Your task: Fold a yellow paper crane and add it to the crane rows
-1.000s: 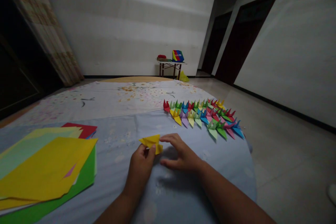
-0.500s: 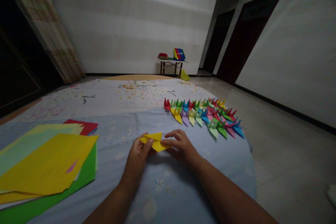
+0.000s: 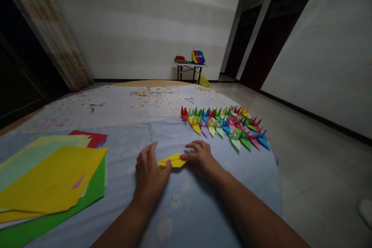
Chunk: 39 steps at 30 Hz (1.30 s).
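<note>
Yellow folded paper (image 3: pixel 171 161) is lying flat on the blue floral cloth (image 3: pixel 180 205) now, not held up anymore. Left to right: stacked origami sheets (image 3: pixel 49 178), left hand (image 3: pixel 149 174) with fingers spread just beside the paper, right hand (image 3: pixel 202 161) with fingers close together pressing its end, then rows of paper cranes (image 3: pixel 223 128), and a small table (image 3: pixel 188 66) by the far wall (image 3: pixel 130 38).

Blue bedspread (image 3: pixel 122 155) gives passage between left hand (image 3: pixel 149 174) and paper stack (image 3: pixel 49 174); crane rows (image 3: pixel 223 126) obstruct ahead of right hand (image 3: pixel 200 159); folded yellow paper (image 3: pixel 171 161) lies between hands.
</note>
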### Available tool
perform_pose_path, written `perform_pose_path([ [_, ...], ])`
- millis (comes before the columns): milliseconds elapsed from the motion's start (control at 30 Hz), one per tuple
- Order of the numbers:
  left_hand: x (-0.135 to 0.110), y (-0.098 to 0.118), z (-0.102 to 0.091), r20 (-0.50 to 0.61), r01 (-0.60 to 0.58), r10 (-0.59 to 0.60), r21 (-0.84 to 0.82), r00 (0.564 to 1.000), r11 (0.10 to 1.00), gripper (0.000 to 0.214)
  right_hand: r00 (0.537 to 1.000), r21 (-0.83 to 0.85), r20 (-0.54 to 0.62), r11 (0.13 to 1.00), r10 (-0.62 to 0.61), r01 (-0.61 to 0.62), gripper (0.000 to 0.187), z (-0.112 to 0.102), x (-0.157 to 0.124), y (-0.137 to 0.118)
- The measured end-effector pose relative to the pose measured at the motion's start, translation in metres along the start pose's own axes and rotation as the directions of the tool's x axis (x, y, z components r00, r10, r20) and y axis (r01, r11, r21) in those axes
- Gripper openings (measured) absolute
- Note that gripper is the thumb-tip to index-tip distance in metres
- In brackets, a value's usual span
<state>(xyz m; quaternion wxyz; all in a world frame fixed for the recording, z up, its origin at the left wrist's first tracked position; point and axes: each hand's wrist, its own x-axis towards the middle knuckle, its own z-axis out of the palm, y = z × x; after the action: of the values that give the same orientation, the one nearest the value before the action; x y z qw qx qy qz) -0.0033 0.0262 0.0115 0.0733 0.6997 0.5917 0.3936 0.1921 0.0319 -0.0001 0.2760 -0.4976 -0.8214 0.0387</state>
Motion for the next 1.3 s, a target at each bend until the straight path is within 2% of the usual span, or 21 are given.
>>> perform_pose_path([
  [67, -0.002, 0.0, -0.001, 0.077, -0.15, 0.143, 0.086, 0.987, 0.985, 0.048, 1.0, -0.004, 0.004, 1.0, 0.014, -0.014, 0.026, -0.001, -0.001, -0.001],
  [133, -0.003, 0.001, -0.002, 0.221, -0.274, 0.251, 0.077, 0.942, 0.959, 0.035, 1.0, 0.004, -0.003, 1.0, 0.006, -0.006, 0.031, -0.005, -0.001, -0.003],
  [200, -0.004, 0.001, -0.003, 0.316, -0.326, 0.293, 0.057, 0.903, 0.944, 0.027, 1.0, 0.019, -0.001, 1.0, -0.018, 0.018, 0.034, -0.01, -0.001, -0.006],
  [233, -0.005, 0.001, -0.003, 0.336, -0.327, 0.289, 0.06, 0.896, 0.943, 0.026, 0.999, 0.029, 0.009, 0.999, -0.033, 0.032, 0.033, -0.012, -0.001, -0.008],
  [333, -0.006, 0.002, -0.002, 0.346, -0.321, 0.274, 0.087, 0.897, 0.943, 0.024, 0.996, 0.057, 0.071, 0.997, -0.063, 0.059, 0.021, -0.019, 0.0, -0.012],
  [433, -0.008, 0.004, -0.003, 0.335, -0.34, 0.288, 0.105, 0.897, 0.935, 0.024, 0.99, 0.066, 0.12, 0.995, -0.076, 0.069, 0.022, -0.023, -0.001, -0.015],
  [533, -0.008, 0.006, -0.005, 0.341, -0.348, 0.299, 0.093, 0.891, 0.933, 0.023, 0.99, 0.063, 0.114, 0.995, -0.084, 0.077, 0.029, -0.022, -0.002, -0.016],
  [700, -0.008, 0.009, -0.007, 0.37, -0.367, 0.31, 0.093, 0.876, 0.926, 0.024, 0.985, 0.059, 0.128, 0.992, -0.118, 0.111, 0.015, -0.016, -0.001, -0.014],
  [933, -0.012, 0.018, -0.01, 0.429, -0.446, 0.374, 0.078, 0.822, 0.891, 0.015, 0.981, 0.054, 0.184, 0.997, -0.058, 0.048, 0.015, -0.021, -0.002, -0.01],
  [1300, -0.006, 0.01, -0.007, 0.429, -0.345, 0.309, 0.007, 0.849, 0.938, 0.012, 0.979, 0.135, 0.205, 0.99, 0.006, -0.035, 0.014, -0.017, -0.002, -0.005],
])
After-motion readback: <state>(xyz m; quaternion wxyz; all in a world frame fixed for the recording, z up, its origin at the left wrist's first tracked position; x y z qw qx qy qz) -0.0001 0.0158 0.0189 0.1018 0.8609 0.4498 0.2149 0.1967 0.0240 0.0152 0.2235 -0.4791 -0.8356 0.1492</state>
